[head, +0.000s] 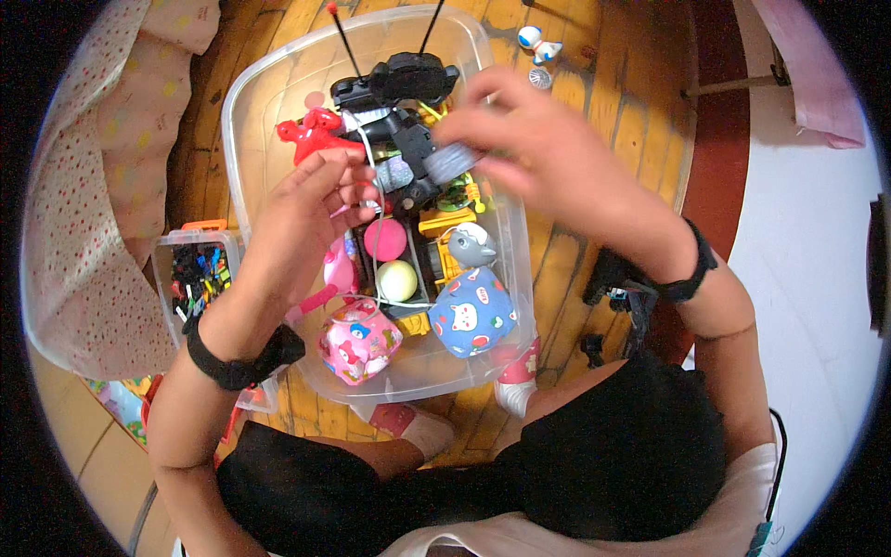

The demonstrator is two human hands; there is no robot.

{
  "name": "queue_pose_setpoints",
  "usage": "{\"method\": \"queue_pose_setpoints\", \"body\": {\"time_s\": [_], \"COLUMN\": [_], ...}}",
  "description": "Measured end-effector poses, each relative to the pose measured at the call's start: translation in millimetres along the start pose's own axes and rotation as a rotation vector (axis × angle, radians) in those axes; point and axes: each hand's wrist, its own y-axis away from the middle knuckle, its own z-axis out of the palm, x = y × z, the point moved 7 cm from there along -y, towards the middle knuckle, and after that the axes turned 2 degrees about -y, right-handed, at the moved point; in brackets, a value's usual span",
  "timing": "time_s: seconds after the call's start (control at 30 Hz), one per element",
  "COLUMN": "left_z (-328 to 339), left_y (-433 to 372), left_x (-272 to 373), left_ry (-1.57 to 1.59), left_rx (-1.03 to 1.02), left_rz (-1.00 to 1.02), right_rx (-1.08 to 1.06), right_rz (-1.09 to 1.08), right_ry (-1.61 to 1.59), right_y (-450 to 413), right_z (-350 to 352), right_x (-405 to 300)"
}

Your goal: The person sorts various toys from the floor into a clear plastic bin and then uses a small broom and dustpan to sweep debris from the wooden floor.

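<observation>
My left hand (321,191) hovers over the left half of a clear plastic bin, fingers half curled and apart, with nothing visible in them. A thin white cord (376,230) runs close by its fingertips. My right hand (518,139), blurred, is above the bin's right side. Between its thumb and fingers is a small pale grey object (451,163), too blurred to identify. Beneath the hands lie black remote controllers (414,78) with antennas and a shiny red balloon-dog-style toy (313,132). Lower in the bin are a pink ball (385,240), a pale yellow ball (397,280) and a grey shark-like toy (472,245).
The clear bin (518,306) stands on a wooden floor between my feet. Two patterned fabric cubes, one pink (360,342) and one blue (475,313), sit at its near end. A smaller box (233,244) of building bricks is left. A white-and-blue dog figure (539,45) lies beyond.
</observation>
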Motion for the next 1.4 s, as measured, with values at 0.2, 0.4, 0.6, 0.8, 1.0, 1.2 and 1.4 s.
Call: {"method": "queue_pose_setpoints", "body": {"time_s": [0.2,0.4,0.6,0.8,1.0,1.2,1.4], "left_z": [-16,-27,0,54,74,78,74], "left_y": [-23,-28,-19,-9,-19,-32,-29], "left_x": [3,0,8,24,22,13,10], "left_ry": [0.044,-0.043,-0.056,-0.001,0.012,0.026,0.004], "left_rx": [0.052,0.022,0.028,-0.079,-0.137,-0.179,-0.174], "left_rz": [0.001,0.017,-0.002,-0.015,-0.069,-0.126,-0.139], "right_rx": [-0.281,-0.066,0.539,0.230,0.072,-0.010,0.206], "right_rz": [-0.113,-0.129,0.352,0.597,0.644,0.537,0.629], "right_ry": [0.176,0.021,-0.233,0.119,0.277,0.439,0.349], "right_y": [-33,-37,26,78,58,60,36], "right_z": [96,63,-28,15,38,50,8], "right_x": [-1,0,131,224,245,257,252]}}
